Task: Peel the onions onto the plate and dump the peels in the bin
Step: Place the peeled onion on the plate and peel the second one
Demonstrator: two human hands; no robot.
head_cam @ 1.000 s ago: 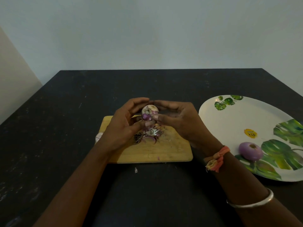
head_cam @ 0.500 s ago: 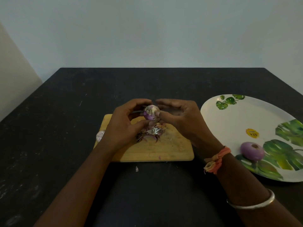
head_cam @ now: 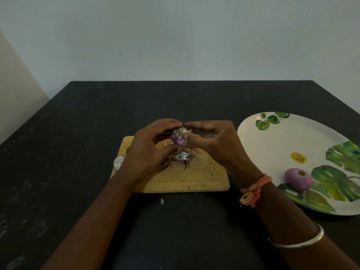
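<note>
Left hand (head_cam: 148, 151) is curled round the onion (head_cam: 179, 136), which is held between thumb and fingers just above the cutting board (head_cam: 194, 182). Right hand (head_cam: 214, 147) is closed on the same onion from the other side, with its fingertips pinched at the papery skin on top.

Compared with a second ago, more bare purple flesh is exposed on the lower face. The pale skin is now confined to the upper part, and the onion appears to have been turned slightly between the hands.

Stripped peels (head_cam: 179, 158) are heaped on the board directly beneath. One peeled onion (head_cam: 299, 179) lies on the plate (head_cam: 272, 145), well apart to the right. A further onion (head_cam: 119, 161) is partly hidden behind the left hand.

Peeling of the held onion is judged part done. Transfer to the plate and disposal of the peels remain. No bin is in view.
</note>
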